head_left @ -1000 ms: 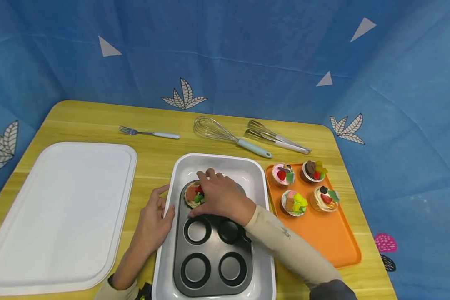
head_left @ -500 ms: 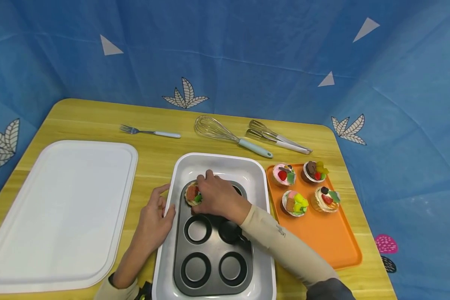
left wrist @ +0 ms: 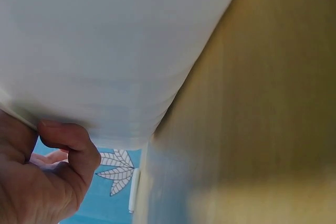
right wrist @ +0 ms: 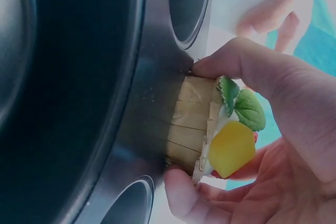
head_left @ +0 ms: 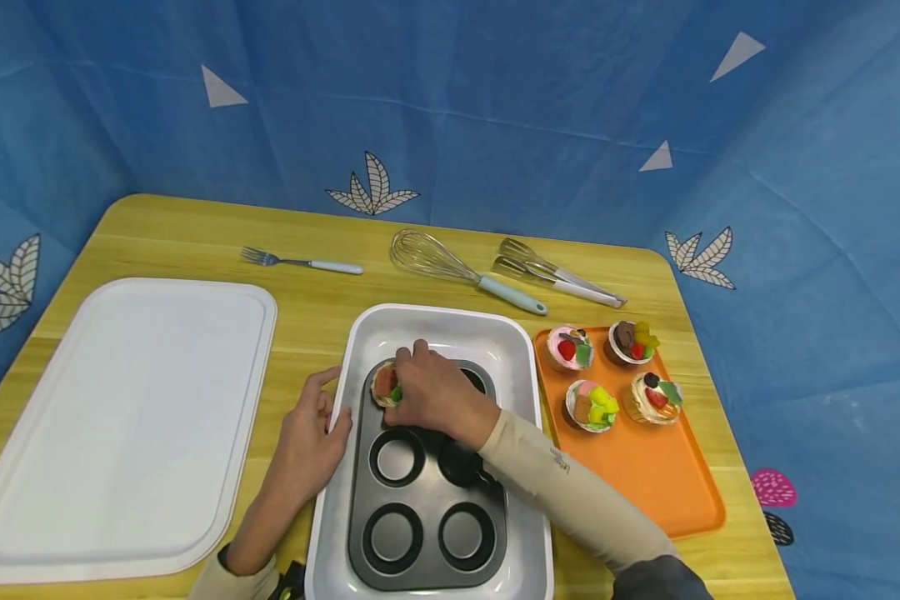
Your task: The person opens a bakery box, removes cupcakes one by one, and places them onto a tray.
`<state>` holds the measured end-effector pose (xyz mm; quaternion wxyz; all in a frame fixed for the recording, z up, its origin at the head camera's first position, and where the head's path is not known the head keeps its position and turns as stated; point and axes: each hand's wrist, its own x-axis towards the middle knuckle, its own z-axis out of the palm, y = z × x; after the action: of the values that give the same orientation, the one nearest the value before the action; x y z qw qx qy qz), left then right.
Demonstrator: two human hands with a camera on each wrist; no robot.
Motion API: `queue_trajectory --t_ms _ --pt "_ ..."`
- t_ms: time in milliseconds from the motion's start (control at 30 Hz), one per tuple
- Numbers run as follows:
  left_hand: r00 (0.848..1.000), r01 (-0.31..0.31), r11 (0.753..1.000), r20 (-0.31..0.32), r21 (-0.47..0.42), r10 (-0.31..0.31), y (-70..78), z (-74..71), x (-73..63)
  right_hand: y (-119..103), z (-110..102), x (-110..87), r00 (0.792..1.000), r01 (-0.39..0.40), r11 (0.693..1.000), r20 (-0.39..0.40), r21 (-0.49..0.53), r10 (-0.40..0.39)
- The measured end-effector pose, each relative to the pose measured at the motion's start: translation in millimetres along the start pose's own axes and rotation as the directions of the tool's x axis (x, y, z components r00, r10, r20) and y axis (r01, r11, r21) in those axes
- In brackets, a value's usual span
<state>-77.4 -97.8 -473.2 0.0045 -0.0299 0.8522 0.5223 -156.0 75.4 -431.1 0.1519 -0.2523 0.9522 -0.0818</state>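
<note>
A cupcake (head_left: 384, 385) with fruit and green leaves on top stands at the far-left cup of a dark muffin pan (head_left: 427, 508). My right hand (head_left: 446, 396) grips it from the right side and hides part of it. In the right wrist view, thumb and fingers pinch the pleated wrapper of the cupcake (right wrist: 190, 116) close to the pan's surface. The pan lies inside a deep white tray (head_left: 450, 311). At that tray's left wall, my left hand (head_left: 307, 446) holds the rim between thumb and fingers.
To the right, an orange tray (head_left: 637, 475) bears several decorated cupcakes. A flat white board (head_left: 142, 417) lies at left. Behind the deep tray are a fork (head_left: 300, 264), a whisk (head_left: 465, 271) and metal tongs (head_left: 558, 277). A black measuring spoon (head_left: 461, 464) appears over a middle cup.
My right hand's spread fingers have drawn together around the cupcake and covered more of it. The left hand keeps its hold on the rim.
</note>
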Motion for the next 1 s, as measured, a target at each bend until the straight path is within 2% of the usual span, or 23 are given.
queue_trajectory --t_ms 367,700,1000 --pt "1.000 -0.015 1.000 -0.007 0.011 0.015 0.2 -0.2 1.0 4.3 -4.0 0.3 0.999 -0.017 0.997 0.042 0.070 0.014" --pt "1.000 -0.017 1.000 -0.007 0.010 0.017 1.2 -0.4 1.7 6.8 -4.9 0.9 0.999 -0.019 0.996 0.027 0.087 0.016" --pt "0.999 -0.035 0.999 -0.021 0.008 0.035 -1.2 0.3 0.3 7.8 -7.8 -0.6 0.995 -0.090 0.988 0.050 0.127 0.085"
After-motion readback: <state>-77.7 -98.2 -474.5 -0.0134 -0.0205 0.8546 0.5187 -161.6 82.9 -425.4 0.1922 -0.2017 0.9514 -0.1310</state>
